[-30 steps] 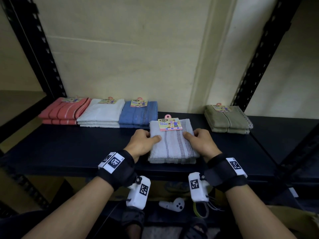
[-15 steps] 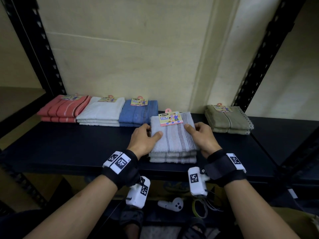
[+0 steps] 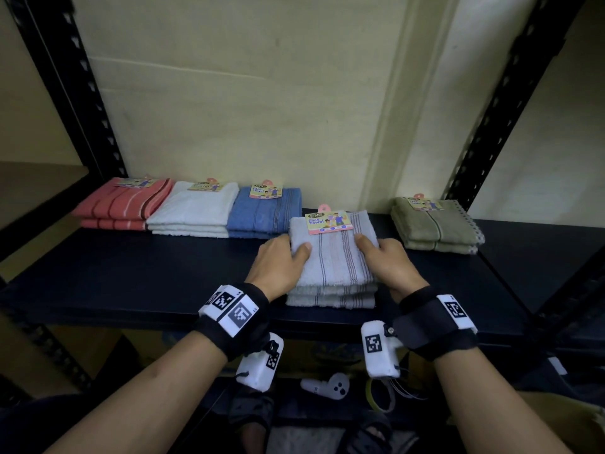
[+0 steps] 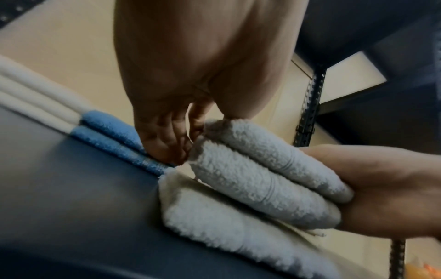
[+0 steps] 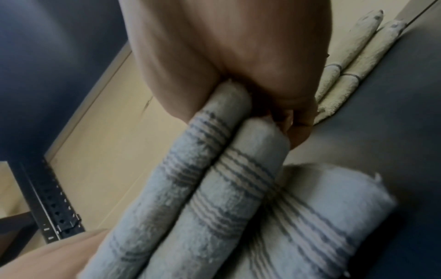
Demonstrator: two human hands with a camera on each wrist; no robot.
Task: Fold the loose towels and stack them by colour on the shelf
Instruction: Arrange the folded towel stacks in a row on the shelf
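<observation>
A grey striped folded towel with a card label lies on top of another grey towel in the middle of the dark shelf. My left hand grips the top towel's left side, thumb on top. My right hand grips its right side the same way. In the left wrist view my left hand holds the upper towel slightly above the lower grey towel. The right wrist view shows my right hand gripping the towel's striped folds.
Along the back wall lie folded stacks: red, white, blue and, to the right, olive. Black perforated uprights frame the shelf. A white controller lies on the floor below.
Both hands have moved the grey towel farther back on the shelf, toward the blue stack. The layers at its front edge now show apart.
</observation>
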